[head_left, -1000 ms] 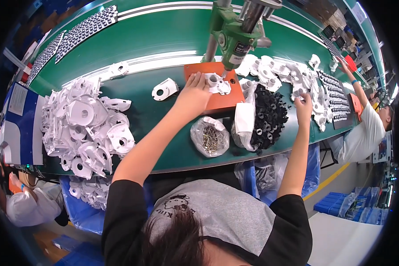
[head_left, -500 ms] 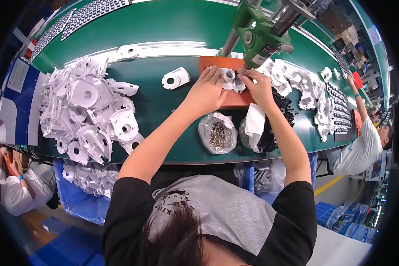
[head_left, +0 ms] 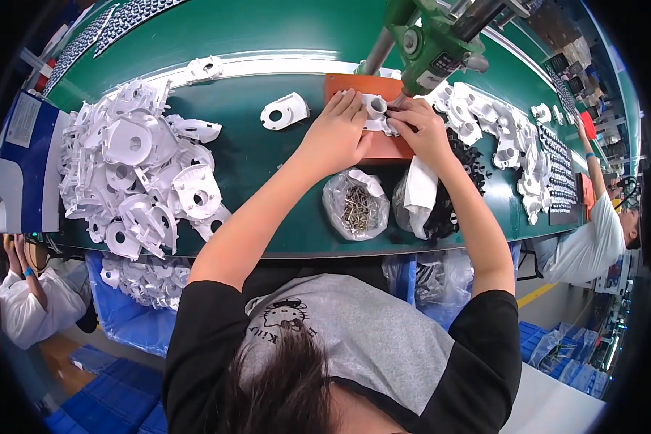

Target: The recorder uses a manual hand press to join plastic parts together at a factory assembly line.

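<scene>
A white plastic housing with a round collar (head_left: pixel 375 106) lies on an orange block (head_left: pixel 387 150) under a green press-like tool (head_left: pixel 428 61). My left hand (head_left: pixel 338 130) steadies the housing from its left side, fingers straight and together, thumb at the near edge. Closed in a pinch, my right hand (head_left: pixel 421 129) is at the housing's right side, just below the tool's tip. Whatever lies between its fingertips is hidden. Near the block's front edge stands a clear bag of small metal screws (head_left: pixel 356 210).
A large heap of white plastic housings (head_left: pixel 130 173) covers the left of the green table. One loose housing (head_left: pixel 283 111) lies left of the block. Black small parts (head_left: pixel 470 159), a white packet (head_left: pixel 419 189) and more white pieces (head_left: pixel 510 130) are to the right. A co-worker (head_left: pixel 593 231) sits far right.
The whole view has shifted slightly. My right hand's fingers have moved up and curl more over the housing's right side. My left hand stays on the housing.
</scene>
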`<state>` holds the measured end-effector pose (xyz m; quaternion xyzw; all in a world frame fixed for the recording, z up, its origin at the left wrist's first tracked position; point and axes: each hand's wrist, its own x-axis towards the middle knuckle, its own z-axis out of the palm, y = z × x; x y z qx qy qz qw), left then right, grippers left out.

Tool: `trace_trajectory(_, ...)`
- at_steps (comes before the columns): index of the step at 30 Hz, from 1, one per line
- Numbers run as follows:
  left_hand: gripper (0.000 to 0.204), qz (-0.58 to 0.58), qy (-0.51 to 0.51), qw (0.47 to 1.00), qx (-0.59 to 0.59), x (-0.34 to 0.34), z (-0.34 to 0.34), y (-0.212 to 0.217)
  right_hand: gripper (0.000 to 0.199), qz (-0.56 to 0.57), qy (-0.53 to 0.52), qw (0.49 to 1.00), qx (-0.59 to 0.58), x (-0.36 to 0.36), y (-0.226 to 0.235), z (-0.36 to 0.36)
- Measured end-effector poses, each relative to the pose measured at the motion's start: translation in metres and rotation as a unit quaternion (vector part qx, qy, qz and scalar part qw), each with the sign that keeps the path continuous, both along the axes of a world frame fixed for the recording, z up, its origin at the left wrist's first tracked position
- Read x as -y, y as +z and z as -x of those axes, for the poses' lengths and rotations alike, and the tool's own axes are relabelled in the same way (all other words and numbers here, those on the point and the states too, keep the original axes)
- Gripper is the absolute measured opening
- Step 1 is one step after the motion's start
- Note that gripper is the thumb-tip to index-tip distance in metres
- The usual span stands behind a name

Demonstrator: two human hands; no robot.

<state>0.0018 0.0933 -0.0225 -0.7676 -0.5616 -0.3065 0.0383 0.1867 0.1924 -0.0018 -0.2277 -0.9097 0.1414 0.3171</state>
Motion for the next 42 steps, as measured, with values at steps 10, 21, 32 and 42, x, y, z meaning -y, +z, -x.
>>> trace_trajectory(10,0.042,-0.006,0.011,1.0,0.009,-0.003,0.003,-0.007,0.015,-0.134,0.009,0.984,0.117,0.093,0.024,0.009)
trace_trajectory(21,0.04,-0.027,-0.006,1.0,0.009,-0.004,0.001,-0.008,0.009,0.042,0.066,0.973,0.219,0.123,-0.013,0.013)
trace_trajectory(32,0.037,-0.008,0.002,1.0,0.017,-0.002,0.002,-0.004,0.019,0.34,-0.077,0.937,-0.007,0.017,0.058,-0.016)
trace_trajectory(42,0.041,-0.025,-0.01,0.999,0.032,-0.002,0.001,-0.004,0.025,0.29,-0.099,0.945,-0.112,-0.027,-0.013,0.001)
